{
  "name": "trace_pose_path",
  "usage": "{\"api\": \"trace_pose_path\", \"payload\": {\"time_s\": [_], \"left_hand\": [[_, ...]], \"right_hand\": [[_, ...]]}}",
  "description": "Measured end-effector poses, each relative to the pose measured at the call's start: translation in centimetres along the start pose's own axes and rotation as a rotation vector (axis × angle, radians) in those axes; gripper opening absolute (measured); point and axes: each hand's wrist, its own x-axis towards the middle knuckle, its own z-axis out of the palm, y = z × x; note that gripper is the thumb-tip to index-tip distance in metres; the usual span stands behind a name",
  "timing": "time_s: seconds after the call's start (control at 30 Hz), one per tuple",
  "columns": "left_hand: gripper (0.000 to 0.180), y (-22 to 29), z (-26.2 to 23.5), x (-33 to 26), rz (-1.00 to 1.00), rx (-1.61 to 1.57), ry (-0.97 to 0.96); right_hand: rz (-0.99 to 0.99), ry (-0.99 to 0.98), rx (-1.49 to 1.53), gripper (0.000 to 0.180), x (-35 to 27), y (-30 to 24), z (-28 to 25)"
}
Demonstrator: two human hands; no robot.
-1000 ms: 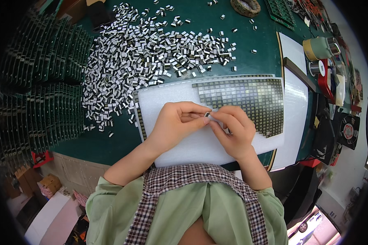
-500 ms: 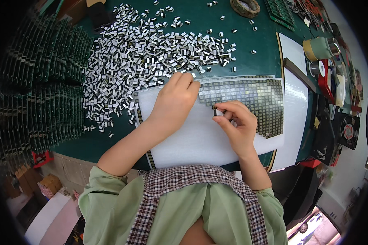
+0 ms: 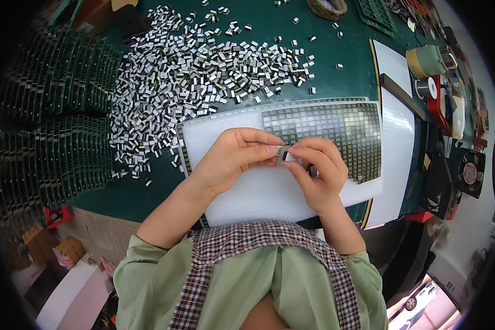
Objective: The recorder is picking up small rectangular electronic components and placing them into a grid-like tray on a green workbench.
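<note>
Over a white backing sheet point(image 3: 247, 201), my two hands meet fingertip to fingertip. My left hand point(image 3: 228, 157) is closed in a pinch on a small square label point(image 3: 280, 150), greyish and shiny. My right hand point(image 3: 323, 173) pinches a small white-and-black block point(image 3: 286, 157) right beside it. Something dark, perhaps another block, shows in the curl of my right fingers. Beyond and to the right of my hands lies a grid of small dark square labels point(image 3: 335, 129), with a stepped edge at its lower left.
A big heap of loose white-and-black blocks point(image 3: 203, 77) spreads over the green table at the far left. Rows of green circuit boards point(image 3: 60, 148) stand on the left. To the right are a dark bar point(image 3: 401, 96), a solder wire spool point(image 3: 425, 89) and a tape roll point(image 3: 327, 7) at the back.
My left hand has come down and right from the sheet's far edge, now with a label in its fingertips beside my right hand. My right hand has barely moved and keeps its block.
</note>
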Motion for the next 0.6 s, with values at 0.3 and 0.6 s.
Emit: {"api": "trace_pose_path", "payload": {"time_s": [0.3,0.6], "left_hand": [[0.019,-0.52,0.46,0.09,0.015,-0.017,-0.01],[0.019,-0.6,0.51,0.07,0.027,0.005,0.004]], "right_hand": [[-0.004,-0.007,-0.01,0.026,-0.07,-0.18,-0.12],[0.022,-0.028,-0.007,0.025,-0.05,-0.37,-0.18]]}}
